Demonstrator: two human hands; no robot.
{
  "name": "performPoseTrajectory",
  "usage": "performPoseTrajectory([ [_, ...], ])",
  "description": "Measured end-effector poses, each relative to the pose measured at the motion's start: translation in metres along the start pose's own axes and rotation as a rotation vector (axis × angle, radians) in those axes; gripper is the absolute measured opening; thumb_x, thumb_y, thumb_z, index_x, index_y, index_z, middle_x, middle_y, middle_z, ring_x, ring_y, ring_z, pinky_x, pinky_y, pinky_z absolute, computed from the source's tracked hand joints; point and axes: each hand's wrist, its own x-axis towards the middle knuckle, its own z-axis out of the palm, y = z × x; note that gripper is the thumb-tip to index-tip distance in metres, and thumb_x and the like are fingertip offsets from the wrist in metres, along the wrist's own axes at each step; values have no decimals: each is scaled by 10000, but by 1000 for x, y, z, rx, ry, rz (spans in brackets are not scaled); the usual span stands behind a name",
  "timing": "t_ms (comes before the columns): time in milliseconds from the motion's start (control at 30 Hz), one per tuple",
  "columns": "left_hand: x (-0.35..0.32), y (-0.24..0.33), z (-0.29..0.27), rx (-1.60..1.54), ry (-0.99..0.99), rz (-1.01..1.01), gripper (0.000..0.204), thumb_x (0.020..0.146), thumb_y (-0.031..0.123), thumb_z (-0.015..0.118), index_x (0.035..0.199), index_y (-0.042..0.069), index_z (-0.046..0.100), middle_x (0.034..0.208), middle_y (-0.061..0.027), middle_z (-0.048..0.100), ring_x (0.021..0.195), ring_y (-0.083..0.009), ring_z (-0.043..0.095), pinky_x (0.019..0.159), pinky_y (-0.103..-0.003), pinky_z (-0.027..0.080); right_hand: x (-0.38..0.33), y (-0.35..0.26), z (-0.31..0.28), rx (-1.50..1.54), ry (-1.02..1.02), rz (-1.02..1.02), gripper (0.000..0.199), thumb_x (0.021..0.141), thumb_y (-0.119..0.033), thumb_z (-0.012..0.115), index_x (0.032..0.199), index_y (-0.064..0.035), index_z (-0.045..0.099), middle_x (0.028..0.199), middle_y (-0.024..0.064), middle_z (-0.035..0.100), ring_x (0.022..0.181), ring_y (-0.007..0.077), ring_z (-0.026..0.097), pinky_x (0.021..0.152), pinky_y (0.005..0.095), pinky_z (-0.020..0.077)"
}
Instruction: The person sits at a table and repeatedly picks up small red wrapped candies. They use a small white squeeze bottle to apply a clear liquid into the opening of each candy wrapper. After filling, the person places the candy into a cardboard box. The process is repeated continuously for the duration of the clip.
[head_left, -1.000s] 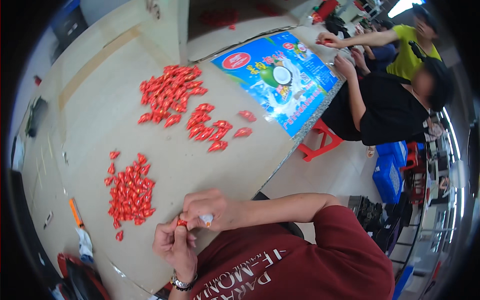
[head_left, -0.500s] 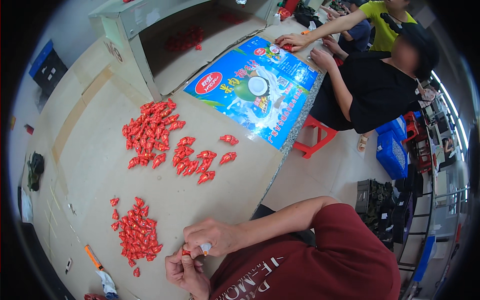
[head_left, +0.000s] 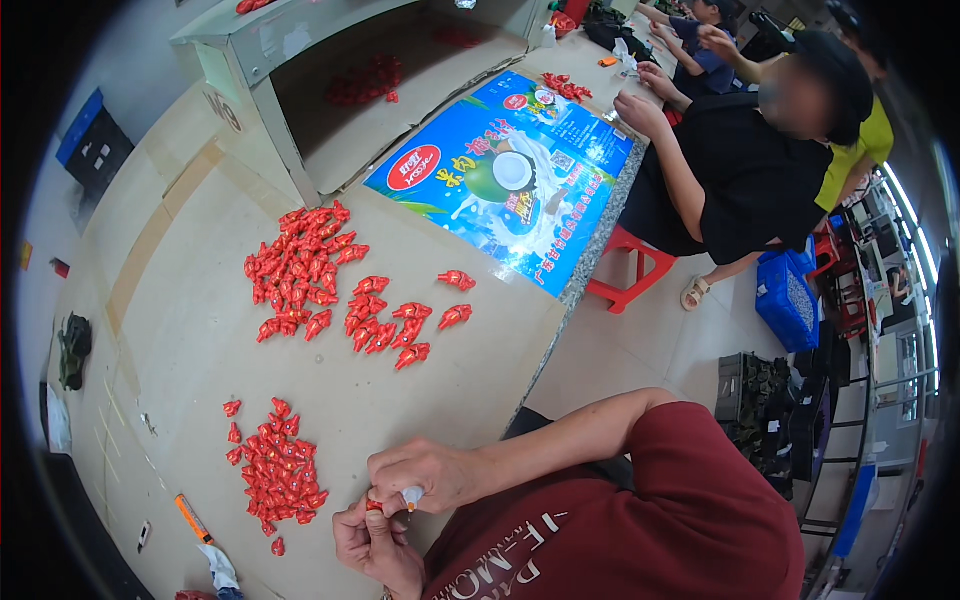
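Observation:
Over the table's near edge, my left hand (head_left: 378, 545) pinches a small glossy red piece (head_left: 374, 506) between thumb and finger. My right hand (head_left: 432, 476) meets it from above, closed, its fingertips at the same piece. A small whitish tube with an orange tip (head_left: 412, 496) is tucked in the right hand, its tip pointing down. Fingers hide most of the red piece. Left of my hands lies a heap of small red pieces (head_left: 280, 470). Farther off are a bigger heap of red figure-like pieces (head_left: 300, 260) and a loose cluster of them (head_left: 385, 325).
A blue printed sheet (head_left: 470, 215) covers the table's far right, beside a grey shelf unit (head_left: 265, 120). An orange-handled tool (head_left: 192, 518) and a crumpled white tissue (head_left: 220, 570) lie at the left. A co-worker in black (head_left: 745, 170) sits past the sheet, near a red stool (head_left: 630, 268).
The person in yellow has drawn a hand back from the far red pieces and moved behind the seated co-worker. My hands stay nearly still around the red piece.

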Motion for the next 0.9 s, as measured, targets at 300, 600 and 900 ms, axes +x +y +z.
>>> performPoseTrajectory([
  [300,0,-5,-7,-3,-14,17,111,899,95,597,860,19,527,720,-67,611,486,-39,440,414,-159,296,-3,5,2,-9,-8,17,120,734,47,611,717,12,497,721,71,486,601,207,526,509,319,414],
  [600,0,-4,-1,-13,-9,45,107,900,89,593,855,18,527,721,-64,607,479,-35,432,404,-160,278,-3,4,2,-21,25,-10,164,761,11,641,703,10,488,714,74,490,572,198,521,488,314,407],
  [900,1,-4,-7,1,-17,3,78,887,68,587,887,6,542,774,-64,614,517,-29,445,430,-155,315,2,6,0,-52,-4,-29,165,787,-17,663,709,7,519,705,87,511,589,229,529,501,328,418],
])
